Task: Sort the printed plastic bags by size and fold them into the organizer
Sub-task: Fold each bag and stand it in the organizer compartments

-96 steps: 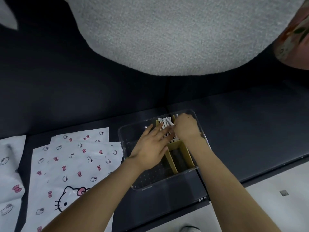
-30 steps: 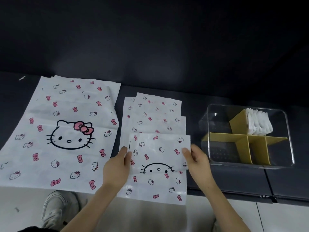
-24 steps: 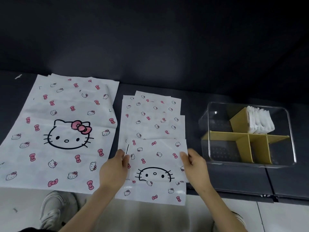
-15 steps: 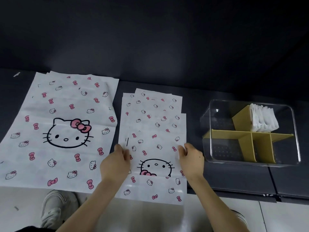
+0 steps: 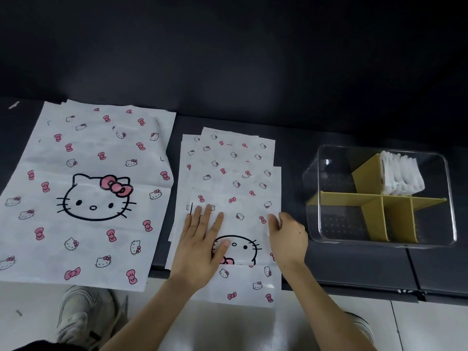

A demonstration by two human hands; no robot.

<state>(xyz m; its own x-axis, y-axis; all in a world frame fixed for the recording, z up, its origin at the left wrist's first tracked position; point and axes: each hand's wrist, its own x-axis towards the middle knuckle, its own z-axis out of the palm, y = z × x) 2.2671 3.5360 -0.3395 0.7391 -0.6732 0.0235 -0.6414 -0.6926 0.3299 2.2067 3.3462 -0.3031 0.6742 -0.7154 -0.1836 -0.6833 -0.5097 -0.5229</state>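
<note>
Bags (image 5: 402,176), folded, fill one organizer (image 5: 339,224) compartment; big pile (image 5: 88,153) and small pile (image 5: 235,171) left of it remain. Straight-fingered left hand (image 5: 200,247) flattens the half-folded top bag (image 5: 243,221); right hand (image 5: 288,239) pinches its edge.

left hand (image 5: 200,247): pressing flat on top bag (image 5: 243,221)
right hand (image 5: 287,236): pinching its 3 o'clock edge
organizer (image 5: 449,198): sitting at 3 o'clock
large bags (image 5: 88,153): lying at 9 o'clock
</note>
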